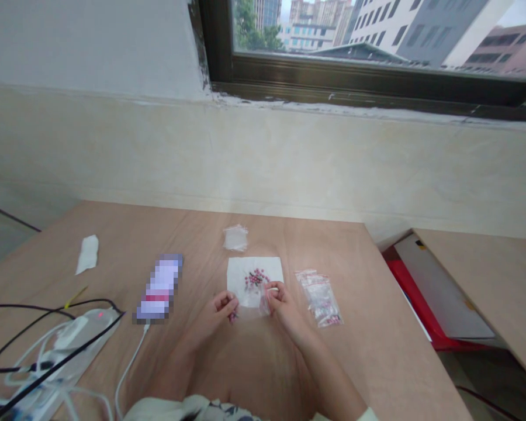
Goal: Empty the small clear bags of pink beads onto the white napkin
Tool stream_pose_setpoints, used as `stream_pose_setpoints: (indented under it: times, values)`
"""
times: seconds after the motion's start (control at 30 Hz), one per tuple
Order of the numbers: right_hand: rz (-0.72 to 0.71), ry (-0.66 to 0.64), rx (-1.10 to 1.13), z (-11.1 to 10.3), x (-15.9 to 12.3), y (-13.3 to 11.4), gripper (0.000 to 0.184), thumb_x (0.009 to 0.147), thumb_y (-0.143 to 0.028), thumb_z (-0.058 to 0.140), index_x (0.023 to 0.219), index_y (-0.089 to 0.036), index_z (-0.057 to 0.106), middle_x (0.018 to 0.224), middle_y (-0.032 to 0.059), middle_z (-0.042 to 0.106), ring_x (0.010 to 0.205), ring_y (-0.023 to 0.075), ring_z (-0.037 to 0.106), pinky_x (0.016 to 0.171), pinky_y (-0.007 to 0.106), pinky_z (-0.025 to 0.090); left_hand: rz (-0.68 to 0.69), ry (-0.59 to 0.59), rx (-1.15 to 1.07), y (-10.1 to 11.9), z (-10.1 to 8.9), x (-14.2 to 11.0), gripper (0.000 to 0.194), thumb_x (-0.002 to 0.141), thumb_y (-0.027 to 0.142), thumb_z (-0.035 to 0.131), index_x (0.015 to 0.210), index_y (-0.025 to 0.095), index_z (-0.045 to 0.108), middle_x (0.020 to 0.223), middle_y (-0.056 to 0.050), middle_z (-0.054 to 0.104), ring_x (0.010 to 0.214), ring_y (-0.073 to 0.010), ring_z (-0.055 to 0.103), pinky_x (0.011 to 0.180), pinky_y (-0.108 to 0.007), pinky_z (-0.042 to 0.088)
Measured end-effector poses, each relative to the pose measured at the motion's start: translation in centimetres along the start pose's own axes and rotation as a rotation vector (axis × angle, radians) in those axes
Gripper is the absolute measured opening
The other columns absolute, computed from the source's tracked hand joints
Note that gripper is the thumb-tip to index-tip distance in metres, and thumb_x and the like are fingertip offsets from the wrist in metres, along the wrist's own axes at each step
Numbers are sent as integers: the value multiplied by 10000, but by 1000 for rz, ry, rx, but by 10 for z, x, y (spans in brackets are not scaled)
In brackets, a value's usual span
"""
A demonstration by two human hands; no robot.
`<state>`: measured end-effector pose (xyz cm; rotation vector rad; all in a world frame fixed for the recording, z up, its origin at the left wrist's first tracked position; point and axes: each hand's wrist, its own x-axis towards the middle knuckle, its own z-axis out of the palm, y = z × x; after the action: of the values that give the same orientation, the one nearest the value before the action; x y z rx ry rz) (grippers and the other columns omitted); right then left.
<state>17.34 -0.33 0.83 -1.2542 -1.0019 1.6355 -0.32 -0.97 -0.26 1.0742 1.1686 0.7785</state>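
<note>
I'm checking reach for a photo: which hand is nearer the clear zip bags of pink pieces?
Right. The right hand is just left of the clear zip bags, not touching them. The left hand is farther left, at the near left corner of the white sheet.

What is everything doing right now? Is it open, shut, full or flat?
Left hand: curled, fingers beside a small pink piece.
Right hand: pinching a clear plastic bag.
White paper sheet: lying flat, small pink pieces gathered on it.
Zip bags: stacked, filled.
Crumpled clear bag: lying flat.
White tissue: lying flat.
</note>
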Motion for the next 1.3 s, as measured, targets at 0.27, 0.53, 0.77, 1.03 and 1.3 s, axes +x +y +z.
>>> stream_pose_setpoints:
  times: [0.27, 0.53, 0.77, 1.03, 1.3]
  values:
    - [-95, -27, -226, 4, 18, 34, 257, 658, -429, 549, 659, -174, 517, 582, -16, 545, 495, 98, 447, 494, 223, 344, -57, 222, -45, 1, -12, 0, 381, 546, 499, 625, 582, 148, 482, 449, 63, 509, 410, -77, 463, 460, -209, 385]
    - [-125, -41, -241, 0, 33, 46, 235, 678, -400, 530, 628, -171, 556, 542, -9, 562, 532, 127, 492, 553, 246, 356, -77, 188, -100, -13, -24, -1, 320, 597, 416, 631, 720, 140, 524, 543, 27, 588, 496, -108, 539, 527, -232, 422]
    - [-120, -40, -230, -4, 36, 48, 208, 690, -379, 522, 649, -178, 558, 529, -9, 559, 499, 121, 471, 533, 245, 347, -68, 187, -52, -18, -29, 0, 299, 588, 409, 641, 625, 143, 510, 525, 41, 564, 478, -95, 530, 518, -220, 432]
    - [-78, -40, -244, -2, 33, 40, 254, 671, -432, 525, 635, -182, 557, 505, -10, 550, 446, 106, 435, 443, 220, 304, -36, 164, -43, -7, -25, 1, 332, 599, 462, 605, 598, 152, 483, 488, 51, 518, 446, -83, 488, 474, -206, 409]
    - [-41, -20, -202, -3, 33, 40, 259, 660, -439, 542, 632, -182, 549, 495, -20, 544, 361, 68, 337, 388, 208, 250, -1, 156, -35, -7, -22, 9, 309, 627, 437, 595, 613, 163, 451, 498, 65, 495, 434, -72, 479, 453, -197, 408]
